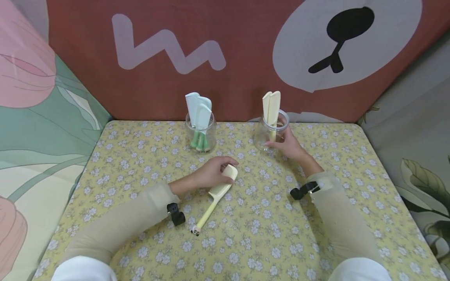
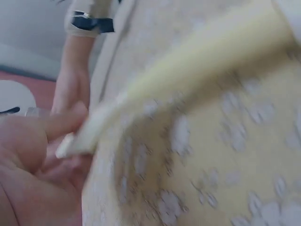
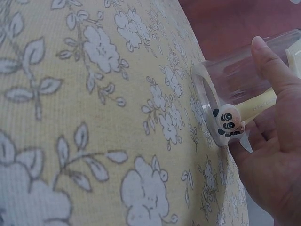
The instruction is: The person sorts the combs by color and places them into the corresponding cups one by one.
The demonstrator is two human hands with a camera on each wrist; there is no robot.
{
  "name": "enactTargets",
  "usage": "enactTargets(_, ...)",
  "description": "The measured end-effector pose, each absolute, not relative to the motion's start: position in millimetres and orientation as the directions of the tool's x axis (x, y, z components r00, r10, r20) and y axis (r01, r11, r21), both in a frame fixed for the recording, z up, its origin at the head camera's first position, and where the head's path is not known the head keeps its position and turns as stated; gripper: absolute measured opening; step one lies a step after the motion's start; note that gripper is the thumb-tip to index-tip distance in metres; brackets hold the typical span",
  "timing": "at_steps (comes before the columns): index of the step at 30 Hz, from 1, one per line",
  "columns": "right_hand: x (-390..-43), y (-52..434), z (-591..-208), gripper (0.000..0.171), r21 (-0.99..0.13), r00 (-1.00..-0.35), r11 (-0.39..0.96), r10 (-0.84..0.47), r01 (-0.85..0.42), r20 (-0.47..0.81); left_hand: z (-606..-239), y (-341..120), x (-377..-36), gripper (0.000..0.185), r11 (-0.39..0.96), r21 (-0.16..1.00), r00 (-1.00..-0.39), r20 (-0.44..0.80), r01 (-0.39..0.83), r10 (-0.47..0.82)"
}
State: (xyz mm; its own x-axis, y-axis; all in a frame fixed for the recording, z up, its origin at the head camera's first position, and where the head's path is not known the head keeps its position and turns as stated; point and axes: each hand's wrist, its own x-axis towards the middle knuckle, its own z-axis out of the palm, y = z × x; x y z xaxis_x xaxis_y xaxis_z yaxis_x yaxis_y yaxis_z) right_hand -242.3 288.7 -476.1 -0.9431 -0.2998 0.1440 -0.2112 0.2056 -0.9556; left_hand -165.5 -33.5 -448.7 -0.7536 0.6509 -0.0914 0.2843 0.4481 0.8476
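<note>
Nearest us the cream spatula (image 1: 214, 197) lies flat on the cloth (image 1: 267, 234) — our left hand (image 1: 211, 173) curls over its blade to lift it; farther off, our right hand (image 1: 290, 146) wraps the jar (image 1: 270, 130) — steadying it

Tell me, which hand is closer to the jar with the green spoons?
Left. The left hand rests on a cream spoon just below the green-spoon jar; the right hand holds the other jar, farther off.
</note>
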Motion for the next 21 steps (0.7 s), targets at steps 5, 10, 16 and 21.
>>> enactTargets(5, -243.0, 288.5, -476.6, 0.1, -0.955, -0.943, 0.209, -0.299, -0.213, 0.145, -441.5, -33.6, -164.4, 0.039, 0.429, 0.903, -0.806, -0.243, 0.015, 0.539)
enactTargets(10, -243.1, 288.6, -476.7, 0.1, -0.955, -0.943, 0.207, -0.3, -0.211, 0.144, -439.4, -33.8, -164.5, 0.035, 0.398, 0.915, -0.812, -0.283, -0.069, 0.51)
enactTargets(16, -242.8, 289.0, -476.6, 0.1, -0.952, -0.946, 0.226, -0.293, -0.207, 0.136, -435.5, -33.7, -166.0, 0.031, 0.42, 0.906, -0.818, -0.283, -0.057, 0.501)
enactTargets(21, -243.0, 290.0, -477.5, 0.101, -0.953, -0.947, 0.224, -0.292, -0.204, 0.133, -427.8, -33.5, -169.6, 0.032, 0.424, 0.905, -0.809, -0.278, -0.04, 0.517)
